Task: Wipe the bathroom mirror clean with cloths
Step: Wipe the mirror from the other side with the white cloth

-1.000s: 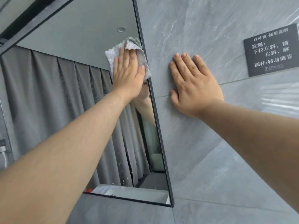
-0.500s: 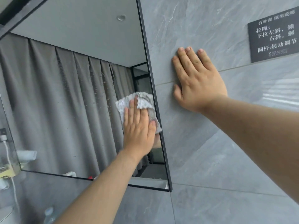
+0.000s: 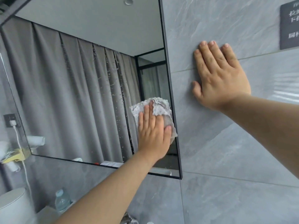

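Observation:
A black-framed bathroom mirror hangs on the grey tiled wall and reflects grey curtains and a ceiling. Streaks of white droplets run down the glass left of my left hand. My left hand presses a crumpled grey-white cloth flat against the mirror near its lower right corner, fingers spread over the cloth. My right hand lies flat and open on the wall tile just right of the mirror frame, holding nothing.
A dark sign with white characters hangs at the upper right. Below the mirror stand a clear water bottle and a white round container. A wall socket with a white charger cable is at the left.
My left hand has slid the cloth down the mirror's right edge, from near the top to near the lower right corner. My right hand stays flat on the tile.

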